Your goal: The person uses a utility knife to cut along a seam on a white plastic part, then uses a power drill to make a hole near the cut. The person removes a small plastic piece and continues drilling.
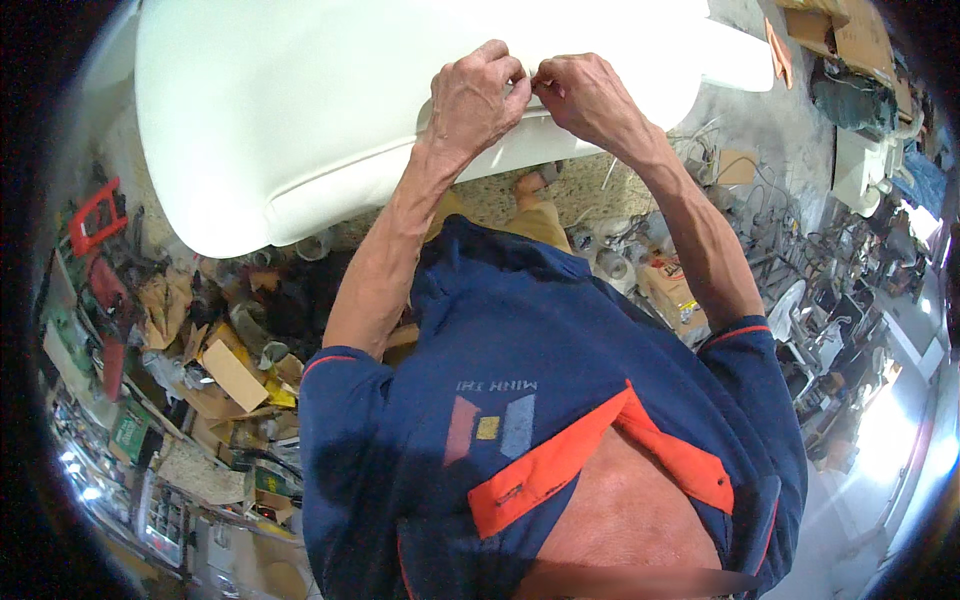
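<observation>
A large, smooth white piece point(290, 110) with rounded ends lies across the far side, a raised line running along its near edge. Over that edge, my left hand point(478, 100) is closed, thumb and fingers pinched together. My right hand point(588, 98) pinches too, its fingertips almost meeting those of the left. Whatever sits between the fingertips is too small to make out. Both wrists hang close above the white surface.
Below the white piece is a speckled floor point(590, 195). Cardboard scraps point(235, 375) and clutter lie to the left, near a red frame-shaped object point(95, 215). On the right are cables, a small cardboard piece point(737, 167), cardboard boxes point(862, 45) and a white container point(858, 170).
</observation>
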Motion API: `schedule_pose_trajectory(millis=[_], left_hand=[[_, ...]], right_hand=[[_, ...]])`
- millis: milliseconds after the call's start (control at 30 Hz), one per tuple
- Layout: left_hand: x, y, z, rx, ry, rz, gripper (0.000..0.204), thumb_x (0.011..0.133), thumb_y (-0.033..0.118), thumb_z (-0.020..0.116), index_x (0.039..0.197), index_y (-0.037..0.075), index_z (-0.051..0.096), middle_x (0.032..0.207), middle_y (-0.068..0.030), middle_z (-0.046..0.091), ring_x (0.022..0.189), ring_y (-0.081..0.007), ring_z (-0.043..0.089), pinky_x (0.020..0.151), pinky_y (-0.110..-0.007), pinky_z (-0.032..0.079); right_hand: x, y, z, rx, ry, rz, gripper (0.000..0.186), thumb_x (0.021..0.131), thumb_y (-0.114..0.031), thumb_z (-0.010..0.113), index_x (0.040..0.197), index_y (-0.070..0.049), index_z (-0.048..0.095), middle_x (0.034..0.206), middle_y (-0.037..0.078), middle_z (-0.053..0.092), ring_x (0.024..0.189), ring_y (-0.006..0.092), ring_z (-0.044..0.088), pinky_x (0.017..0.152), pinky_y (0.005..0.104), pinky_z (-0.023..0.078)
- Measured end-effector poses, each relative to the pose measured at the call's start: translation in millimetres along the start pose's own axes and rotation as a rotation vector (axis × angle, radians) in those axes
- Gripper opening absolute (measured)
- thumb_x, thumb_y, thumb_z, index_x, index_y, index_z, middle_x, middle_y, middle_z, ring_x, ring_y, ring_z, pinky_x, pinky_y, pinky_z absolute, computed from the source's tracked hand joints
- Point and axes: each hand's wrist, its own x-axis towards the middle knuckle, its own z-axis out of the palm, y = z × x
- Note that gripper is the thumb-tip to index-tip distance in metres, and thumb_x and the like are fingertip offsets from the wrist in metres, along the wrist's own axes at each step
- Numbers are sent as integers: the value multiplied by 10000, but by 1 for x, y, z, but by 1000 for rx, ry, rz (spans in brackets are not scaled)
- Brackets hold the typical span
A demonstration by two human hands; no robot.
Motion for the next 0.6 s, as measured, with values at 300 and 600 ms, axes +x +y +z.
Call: schedule_pose_trajectory(millis=[300, 600], left_hand=[[21, 10, -1, 181, -74, -165, 239, 822, 243, 781, 966, 64, 713, 957, -96, 713, 846, -270, 740, 769, -441, 608], [12, 4, 4, 69, 14, -44, 122, 862, 162, 738, 915, 52, 746, 910, -100, 728, 775, -261, 736, 734, -408, 606]], right_hand=[[-22, 3, -1, 252, 57, -63, 174, 914, -16, 670, 1061, -4, 763, 977, 139, 721, 853, 307, 726, 768, 409, 603], [-24, 9, 2, 253, 149, -173, 131, 924, -80, 696, 1024, -30, 765, 904, 108, 694, 810, 314, 709, 738, 427, 586]])
